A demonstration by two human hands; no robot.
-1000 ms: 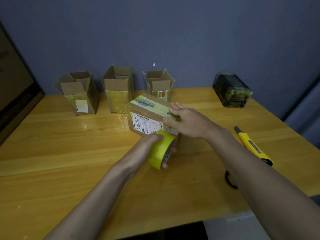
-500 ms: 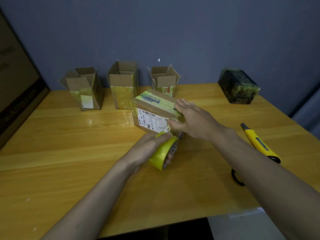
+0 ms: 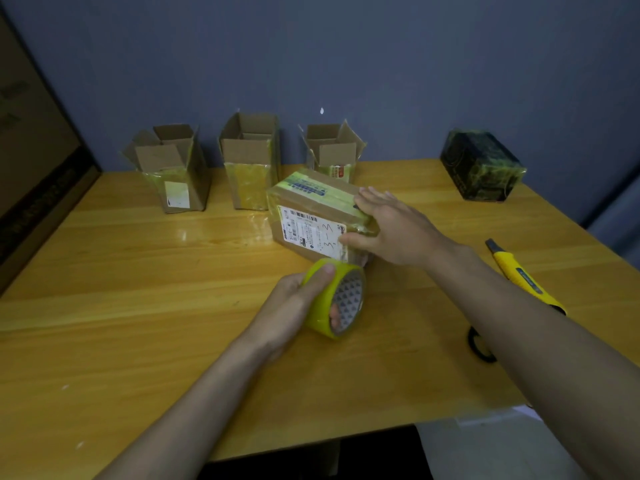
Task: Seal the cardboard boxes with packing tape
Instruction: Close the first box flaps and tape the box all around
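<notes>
Tape roll [image 3: 333, 298] and closed box [image 3: 313, 216] sit almost touching near the middle of the tabletop [image 3: 138, 306], the roll just on the near side of the box's lower right corner. The left hand [image 3: 294, 306] grips the roll, thumb laid over its yellow outer band and fingertips tucked into the core, so the roll stands on edge with its open face turned to the right. The right hand [image 3: 388, 230] lies spread on the box, fingers straight along the top face and thumb pressed against the labelled side at the right-hand end. That box lies on a slant, its long axis running from far left to near right, with a yellow strip already along its top. Judging by this, the tape is being carried round the right end and down the side, and the coming pull probably needs the roll drawn away along that long axis while the right hand keeps the box from sliding. Whether a free strip joins roll and box cannot be made out.

Three open boxes [image 3: 249, 161] stand in a row by the wall behind, flaps up; nothing can be seen inside them from this angle. A dark wrapped box [image 3: 481, 168] rests at the far right. A yellow utility knife [image 3: 519, 275] lies to the right of the right forearm, with dark scissor handles [image 3: 479, 346] partly hidden beneath that arm.
</notes>
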